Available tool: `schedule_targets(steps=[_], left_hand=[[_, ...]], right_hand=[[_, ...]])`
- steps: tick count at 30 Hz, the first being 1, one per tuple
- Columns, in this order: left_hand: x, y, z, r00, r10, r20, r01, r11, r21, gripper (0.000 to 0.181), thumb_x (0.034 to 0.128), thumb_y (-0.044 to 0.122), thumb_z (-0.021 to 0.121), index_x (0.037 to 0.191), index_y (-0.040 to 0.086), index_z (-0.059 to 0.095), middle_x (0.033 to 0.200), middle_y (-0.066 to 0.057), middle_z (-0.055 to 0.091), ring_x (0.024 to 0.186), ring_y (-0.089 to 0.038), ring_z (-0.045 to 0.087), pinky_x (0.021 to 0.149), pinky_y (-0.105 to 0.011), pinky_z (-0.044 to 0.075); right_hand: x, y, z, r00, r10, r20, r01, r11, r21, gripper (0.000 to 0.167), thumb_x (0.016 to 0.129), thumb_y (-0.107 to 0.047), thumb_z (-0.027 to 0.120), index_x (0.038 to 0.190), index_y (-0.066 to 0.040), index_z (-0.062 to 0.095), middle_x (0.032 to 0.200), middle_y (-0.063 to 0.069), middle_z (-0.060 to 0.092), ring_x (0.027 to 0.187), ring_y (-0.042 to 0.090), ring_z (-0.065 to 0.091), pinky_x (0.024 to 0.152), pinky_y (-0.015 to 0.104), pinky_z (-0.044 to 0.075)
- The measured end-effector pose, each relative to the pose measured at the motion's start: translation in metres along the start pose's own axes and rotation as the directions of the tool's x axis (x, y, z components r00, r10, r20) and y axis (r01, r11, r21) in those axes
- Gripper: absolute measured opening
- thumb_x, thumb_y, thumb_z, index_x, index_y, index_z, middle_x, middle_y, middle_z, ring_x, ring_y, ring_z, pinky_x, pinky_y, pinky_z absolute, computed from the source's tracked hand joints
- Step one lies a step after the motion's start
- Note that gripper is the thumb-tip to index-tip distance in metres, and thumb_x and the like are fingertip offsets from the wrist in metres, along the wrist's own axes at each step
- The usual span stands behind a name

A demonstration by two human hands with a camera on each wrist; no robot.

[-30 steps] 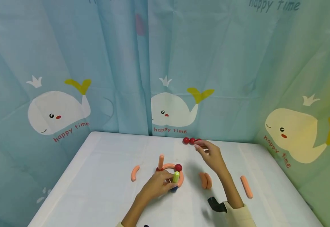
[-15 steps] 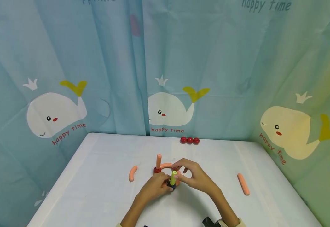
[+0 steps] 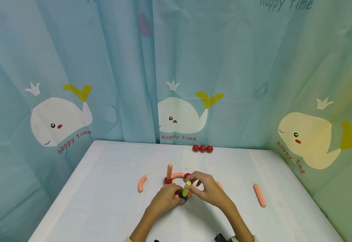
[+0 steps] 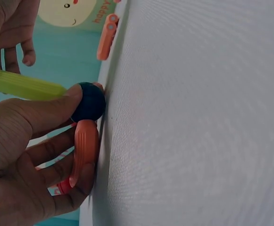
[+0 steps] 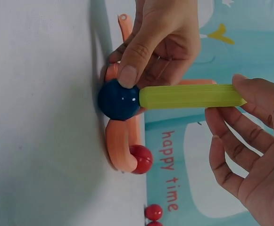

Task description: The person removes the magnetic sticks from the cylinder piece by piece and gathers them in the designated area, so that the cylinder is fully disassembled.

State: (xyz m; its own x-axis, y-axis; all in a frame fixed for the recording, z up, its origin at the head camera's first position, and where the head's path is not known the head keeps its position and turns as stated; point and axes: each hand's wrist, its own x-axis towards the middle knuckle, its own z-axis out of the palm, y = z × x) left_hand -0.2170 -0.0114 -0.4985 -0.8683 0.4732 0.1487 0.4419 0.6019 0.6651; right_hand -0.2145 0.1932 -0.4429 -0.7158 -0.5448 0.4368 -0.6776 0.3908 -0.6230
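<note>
In the head view my left hand (image 3: 164, 197) holds a dark blue ball (image 5: 118, 100) low at the tabletop, its thumb pressing on the ball. A yellow-green ribbed rod (image 5: 188, 96) stands up from that ball. My right hand (image 3: 208, 189) pinches the rod's upper end between thumb and forefinger. Curved orange pieces (image 5: 118, 146) join the blue ball to a red ball (image 5: 141, 159) in a ring on the table. Another red ball (image 3: 168, 180) of the ring carries an upright orange rod (image 3: 169, 170). The hands partly cover the ring.
Three red balls (image 3: 202, 148) sit in a row at the table's back edge. A curved orange piece (image 3: 142, 184) lies left, a straight orange rod (image 3: 259, 195) right. My right hand partly hides more orange pieces (image 3: 219, 185). A whale-printed curtain (image 3: 239, 67) surrounds the table.
From beside the red balls at the back, my right hand has come down toward me and left, and it now pinches the yellow-green rod. My left hand stays at the blue ball.
</note>
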Motion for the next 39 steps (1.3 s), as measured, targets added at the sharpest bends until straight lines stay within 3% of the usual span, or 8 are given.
schedule_targets(steps=[4, 12, 16, 22, 30, 39], left_hand=[[0.001, 0.000, 0.001, 1.000, -0.007, -0.002, 0.007, 1.000, -0.001, 0.028, 0.0796, 0.022, 0.081, 0.105, 0.014, 0.074, 0.092, 0.009, 0.068, 0.080, 0.002, 0.054, 0.072, -0.020, 0.046], [0.001, 0.000, 0.002, 1.000, -0.016, -0.012, 0.016, 0.999, 0.038, 0.029, 0.0799, 0.026, 0.081, 0.105, 0.013, 0.074, 0.098, 0.006, 0.070, 0.086, 0.000, 0.059, 0.076, -0.023, 0.049], [0.000, 0.001, 0.001, 1.000, -0.011, -0.020, 0.012, 0.999, 0.036, 0.030, 0.0797, 0.025, 0.081, 0.105, 0.012, 0.074, 0.099, 0.004, 0.071, 0.088, -0.003, 0.061, 0.078, -0.024, 0.050], [-0.001, 0.002, -0.001, 1.000, -0.007, -0.026, 0.008, 1.000, 0.026, 0.029, 0.0793, 0.023, 0.081, 0.104, 0.010, 0.074, 0.100, 0.002, 0.072, 0.087, -0.002, 0.061, 0.077, -0.023, 0.050], [-0.001, 0.004, -0.001, 0.999, -0.042, -0.024, 0.042, 0.999, 0.008, 0.028, 0.0795, 0.024, 0.081, 0.103, 0.011, 0.075, 0.097, 0.005, 0.072, 0.083, 0.000, 0.059, 0.074, -0.022, 0.048], [-0.002, 0.005, -0.001, 0.998, -0.059, -0.029, 0.060, 0.998, 0.026, 0.028, 0.0790, 0.025, 0.081, 0.103, 0.012, 0.075, 0.097, 0.005, 0.072, 0.083, -0.001, 0.059, 0.075, -0.023, 0.049]], right_hand=[[-0.004, 0.002, -0.002, 0.999, 0.041, -0.026, -0.041, 0.999, 0.011, 0.016, 0.090, -0.014, 0.070, 0.105, -0.020, 0.066, 0.100, -0.006, 0.070, 0.086, 0.009, 0.065, 0.069, 0.027, 0.056], [-0.017, 0.012, 0.003, 0.990, 0.140, -0.020, -0.141, 0.990, 0.001, 0.017, 0.090, -0.017, 0.070, 0.105, -0.009, 0.067, 0.098, -0.002, 0.070, 0.086, 0.004, 0.063, 0.067, 0.026, 0.056], [-0.022, 0.018, 0.011, 0.984, 0.178, -0.020, -0.177, 0.984, 0.031, 0.020, 0.088, -0.011, 0.071, 0.106, -0.005, 0.066, 0.096, 0.001, 0.071, 0.086, 0.002, 0.063, 0.065, 0.026, 0.056], [-0.027, 0.024, 0.023, 0.975, 0.223, -0.020, -0.221, 0.972, 0.085, 0.024, 0.089, -0.016, 0.071, 0.107, -0.001, 0.064, 0.095, 0.005, 0.072, 0.087, 0.006, 0.067, 0.065, 0.025, 0.057], [-0.029, 0.023, 0.028, 0.967, 0.249, -0.055, -0.243, 0.965, 0.097, 0.027, 0.088, -0.019, 0.073, 0.107, -0.003, 0.064, 0.097, 0.004, 0.071, 0.087, 0.006, 0.068, 0.065, 0.025, 0.057], [-0.030, 0.024, 0.035, 0.973, 0.192, -0.127, -0.189, 0.981, 0.035, 0.017, 0.086, -0.016, 0.074, 0.099, -0.007, 0.066, 0.090, 0.003, 0.070, 0.078, -0.001, 0.061, 0.061, 0.023, 0.055]])
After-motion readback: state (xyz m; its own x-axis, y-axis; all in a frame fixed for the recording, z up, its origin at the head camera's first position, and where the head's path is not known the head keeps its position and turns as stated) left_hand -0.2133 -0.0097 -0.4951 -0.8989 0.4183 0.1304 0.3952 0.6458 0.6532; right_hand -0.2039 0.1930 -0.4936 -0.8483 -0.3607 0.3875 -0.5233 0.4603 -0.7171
